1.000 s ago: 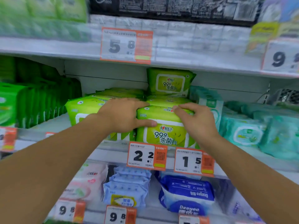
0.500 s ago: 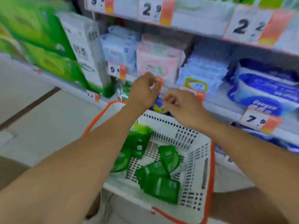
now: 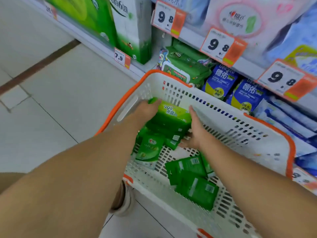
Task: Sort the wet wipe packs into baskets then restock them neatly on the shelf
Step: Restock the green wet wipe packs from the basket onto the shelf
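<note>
Both hands were inside the white perforated plastic basket with orange rim (image 3: 267,133), which stood on the tiled floor against the lower shelf. The left hand (image 3: 147,109) and the right hand (image 3: 195,133) flanked a bright green soft wet wipe pack printed "99.9" (image 3: 171,115), which lay near the basket's far wall. Each hand was partly open, palm pressed to one side of that pack, so that the pack was clamped between them rather than enclosed by either. Several smaller dark green wet wipe packs (image 3: 193,179) lay loose on the basket floor, some touching the held pack.

The step in hand appeared to be restocking: a pack gathered from the basket for the shelf. The next move would call for a level lift clear of the basket wall, then placement face-forward in the matching shelf row.
</note>
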The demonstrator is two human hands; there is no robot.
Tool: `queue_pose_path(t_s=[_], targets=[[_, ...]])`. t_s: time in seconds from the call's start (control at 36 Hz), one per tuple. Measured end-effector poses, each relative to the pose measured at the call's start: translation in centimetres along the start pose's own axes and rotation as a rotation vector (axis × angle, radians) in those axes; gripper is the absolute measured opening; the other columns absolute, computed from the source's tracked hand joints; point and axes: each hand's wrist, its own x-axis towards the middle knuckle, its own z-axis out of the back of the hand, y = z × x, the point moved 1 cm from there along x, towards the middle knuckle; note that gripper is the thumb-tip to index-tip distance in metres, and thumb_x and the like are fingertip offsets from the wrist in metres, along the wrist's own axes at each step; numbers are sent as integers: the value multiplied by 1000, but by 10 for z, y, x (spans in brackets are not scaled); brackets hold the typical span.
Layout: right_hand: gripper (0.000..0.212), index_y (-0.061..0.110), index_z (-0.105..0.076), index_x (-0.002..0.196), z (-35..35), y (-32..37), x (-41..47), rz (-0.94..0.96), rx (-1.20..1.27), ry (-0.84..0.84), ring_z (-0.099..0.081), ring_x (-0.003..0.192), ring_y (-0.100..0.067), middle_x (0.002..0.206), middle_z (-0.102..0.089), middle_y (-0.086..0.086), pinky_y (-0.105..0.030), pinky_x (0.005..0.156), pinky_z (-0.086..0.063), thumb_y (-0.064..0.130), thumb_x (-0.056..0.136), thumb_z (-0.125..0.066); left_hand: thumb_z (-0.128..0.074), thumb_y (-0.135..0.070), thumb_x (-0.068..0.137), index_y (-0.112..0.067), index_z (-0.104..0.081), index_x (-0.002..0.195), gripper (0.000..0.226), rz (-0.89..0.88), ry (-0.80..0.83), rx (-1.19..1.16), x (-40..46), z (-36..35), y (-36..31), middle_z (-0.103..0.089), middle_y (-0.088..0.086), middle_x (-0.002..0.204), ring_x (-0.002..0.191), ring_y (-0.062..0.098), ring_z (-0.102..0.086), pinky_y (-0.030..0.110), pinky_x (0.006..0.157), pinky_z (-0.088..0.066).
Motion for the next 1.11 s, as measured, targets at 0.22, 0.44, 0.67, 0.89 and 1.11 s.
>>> queue_pose_path(t_s=[0.22, 0.44, 0.67, 0.89, 1.11], targets=[[58, 26, -55, 123, -1, 5, 17, 28, 2, 19, -48, 123, -37, 140, -41, -12, -54, 80, -60, 38, 74, -83, -57, -63, 90, -22, -32, 153, 79, 192, 82, -392, 20, -12, -7, -35, 8, 158, 142, 36, -37, 60, 109, -39], [53, 37, -67, 112, 16, -23, -24, 351, 210, -22, -67, 107, -31, 119, -69, -3, -58, 79, -58, 69, 71, -74, -82, -64, 64, -17, -59, 102, 64, -21, -55, -434, -20, -10, -34, -65, 4, 110, 107, 32, -62, 52, 98, -51], [24, 4, -64, 73, 29, 40, -171, 1256, -72, -159, -57, 127, -9, 121, -70, -8, -21, 100, -41, 20, 86, -77, -75, -32, 75, -13, -60, 116, 48, -230, -45, -842, -110, 17, -77, -71, 6, 103, 79, 20, -68, 29, 65, -52], [55, 29, -60, 104, 79, 130, -339, 1758, 0, -40, -52, 132, -9, 142, -54, 2, -44, 110, -45, 42, 60, -90, -73, -5, 74, -6, -70, 113, 40, -654, 512, -750, -240, 69, -198, -75, 11, 112, 93, 25, -74, 37, 74, -62], [99, 10, -64, 124, 131, 144, -388, 1448, 64, 297, -67, 115, -31, 122, -71, -11, -44, 98, -54, 41, 37, -100, -80, -7, 68, -13, -62, 122, 58, -862, 462, -588, -296, 55, -244, -75, 9, 111, 95, 23, -74, 30, 76, -62]])
